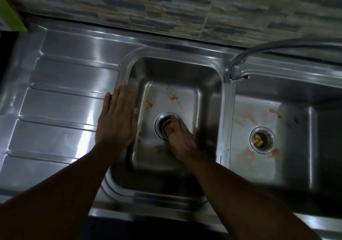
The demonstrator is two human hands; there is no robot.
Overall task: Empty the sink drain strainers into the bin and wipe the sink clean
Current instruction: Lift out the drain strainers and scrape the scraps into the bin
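Observation:
A steel double sink fills the view. The left basin (207, 84) has orange-red smears on its floor and a round drain strainer (160, 124) holding yellow scraps. My right hand (182, 139) reaches into that drain, fingers down inside the strainer; whether they grip it is hidden. My left hand (118, 117) lies flat, fingers apart, on the sink's rim between the drainboard and the left basin. The right basin (296, 165) is also smeared orange, and its strainer (261, 140) holds several yellow food pieces.
A ribbed steel drainboard (61, 110) lies to the left. A curved tap (238, 63) rises behind the divider between the basins. Behind runs a stone-patterned tile wall (166, 4). A green object (13, 15) stands at the far left corner.

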